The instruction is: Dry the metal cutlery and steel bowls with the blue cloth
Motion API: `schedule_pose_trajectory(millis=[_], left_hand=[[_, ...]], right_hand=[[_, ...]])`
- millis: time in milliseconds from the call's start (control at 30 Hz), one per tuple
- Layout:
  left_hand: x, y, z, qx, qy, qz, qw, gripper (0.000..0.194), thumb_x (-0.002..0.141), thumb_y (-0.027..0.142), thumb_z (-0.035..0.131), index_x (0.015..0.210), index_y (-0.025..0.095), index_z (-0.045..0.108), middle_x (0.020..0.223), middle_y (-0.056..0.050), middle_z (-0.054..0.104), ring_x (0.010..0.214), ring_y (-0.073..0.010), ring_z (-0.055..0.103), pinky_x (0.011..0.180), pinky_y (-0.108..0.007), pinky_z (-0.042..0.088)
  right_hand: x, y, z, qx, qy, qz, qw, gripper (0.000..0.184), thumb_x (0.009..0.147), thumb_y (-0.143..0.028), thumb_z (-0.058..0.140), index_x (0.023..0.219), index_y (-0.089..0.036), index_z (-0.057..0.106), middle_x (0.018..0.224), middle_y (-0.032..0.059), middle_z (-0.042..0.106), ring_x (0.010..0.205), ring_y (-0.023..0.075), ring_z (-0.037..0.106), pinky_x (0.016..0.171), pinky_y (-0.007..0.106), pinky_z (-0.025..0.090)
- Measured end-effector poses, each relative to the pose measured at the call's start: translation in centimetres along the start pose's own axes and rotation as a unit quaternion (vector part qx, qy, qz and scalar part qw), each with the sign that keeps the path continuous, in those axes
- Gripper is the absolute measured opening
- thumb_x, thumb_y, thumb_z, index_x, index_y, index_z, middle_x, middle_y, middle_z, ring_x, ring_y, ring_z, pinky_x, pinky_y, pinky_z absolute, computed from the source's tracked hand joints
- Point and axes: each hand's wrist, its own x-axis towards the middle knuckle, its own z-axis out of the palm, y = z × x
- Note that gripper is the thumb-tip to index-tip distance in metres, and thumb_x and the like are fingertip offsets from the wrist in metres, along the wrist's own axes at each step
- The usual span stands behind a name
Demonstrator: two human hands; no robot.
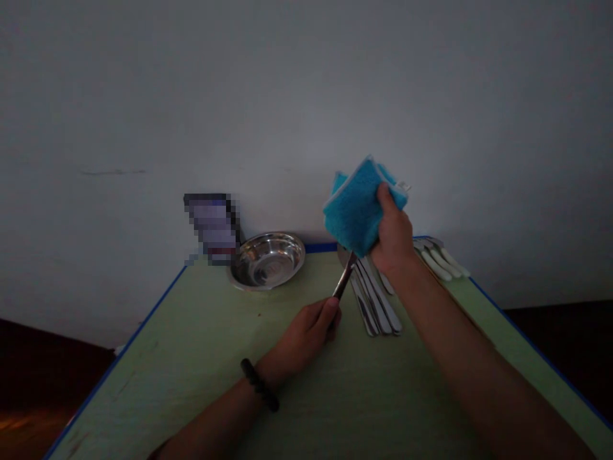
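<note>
My left hand (313,326) is closed round the lower handle of a piece of metal cutlery (343,281), held slanting up and to the right. Its upper end is hidden by a blue cloth (357,207), so I cannot tell whether it is a spoon, fork or knife. My right hand (393,233) grips the folded cloth, thumb on top, against that upper end. Just behind and right of the held piece, several metal utensils (376,303) lie side by side with their handles toward me.
A shiny steel bowl (267,260) stands at the back left, beside a blurred, phone-like device (214,227) leaning on the wall. Several white-handled utensils (440,260) lie at the back right. The green table (201,345) has blue edges and meets a grey wall (287,96).
</note>
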Motion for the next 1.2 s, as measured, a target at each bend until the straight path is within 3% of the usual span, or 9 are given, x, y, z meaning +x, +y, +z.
schedule_pose_trajectory(millis=[167,300,433,633,867,1100,1200], left_hand=[[-0.2,0.0,0.0,0.007,-0.007,0.004,1.0,0.045,0.089,0.049,0.025,0.063,0.018,0.043,0.057,0.004,0.04,0.053,-0.0092,0.037,0.053,-0.023,0.03],[-0.3,0.2,0.1,-0.005,-0.007,-0.003,1.0,0.044,0.089,0.048,0.026,0.064,0.017,0.045,0.057,0.004,0.041,0.053,-0.0096,0.038,0.054,-0.023,0.031],[-0.2,0.1,0.2,-0.019,0.005,-0.01,1.0,0.044,0.089,0.048,0.026,0.064,0.017,0.045,0.056,0.004,0.042,0.052,-0.0093,0.037,0.053,-0.023,0.03],[0.1,-0.4,0.1,-0.063,0.022,-0.006,0.998,0.045,0.088,0.05,0.027,0.064,0.017,0.045,0.051,0.005,0.04,0.048,-0.0088,0.035,0.05,-0.023,0.028],[0.3,-0.1,0.2,-0.084,0.049,-0.027,0.995,0.044,0.087,0.051,0.027,0.064,0.018,0.043,0.048,0.006,0.039,0.043,-0.0088,0.032,0.046,-0.024,0.026],[-0.1,0.1,0.0,-0.027,0.003,-0.004,1.0,0.045,0.088,0.049,0.028,0.061,0.017,0.045,0.056,0.004,0.041,0.052,-0.0092,0.037,0.052,-0.024,0.029],[-0.3,-0.1,-0.1,-0.024,-0.017,0.002,1.0,0.045,0.089,0.048,0.028,0.062,0.017,0.045,0.057,0.004,0.042,0.053,-0.0091,0.038,0.054,-0.024,0.03]], right_hand=[[-0.5,-0.2,0.3,0.014,-0.016,-0.003,1.0,0.059,0.065,-0.058,0.058,0.106,-0.015,0.058,0.096,0.0076,0.064,0.087,0.0216,0.062,0.071,0.036,0.049],[-1.4,1.0,0.4,-0.047,-0.017,0.001,0.999,0.062,0.064,-0.061,0.055,0.105,-0.015,0.058,0.094,0.0073,0.065,0.086,0.0221,0.061,0.072,0.036,0.048],[-2.0,2.5,0.3,-0.109,-0.075,-0.008,0.991,0.06,0.067,-0.063,0.05,0.102,-0.016,0.061,0.083,0.0063,0.066,0.085,0.0218,0.06,0.074,0.036,0.045],[-2.8,4.0,0.5,-0.134,-0.116,0.039,0.984,0.054,0.066,-0.062,0.053,0.09,-0.016,0.065,0.069,0.0043,0.064,0.075,0.02,0.059,0.07,0.034,0.045],[-3.4,4.5,0.7,-0.143,-0.183,0.052,0.971,0.043,0.066,-0.057,0.058,0.082,-0.018,0.066,0.065,0.0032,0.064,0.071,0.0197,0.06,0.068,0.034,0.046],[-1.3,1.2,0.3,-0.066,-0.076,0.016,0.995,0.053,0.065,-0.059,0.057,0.099,-0.018,0.061,0.082,0.0048,0.066,0.079,0.0209,0.062,0.069,0.037,0.048],[-1.0,-0.2,0.4,-0.018,-0.064,-0.003,0.998,0.056,0.069,-0.06,0.053,0.105,-0.018,0.058,0.086,0.005,0.066,0.082,0.0207,0.062,0.07,0.036,0.049]])
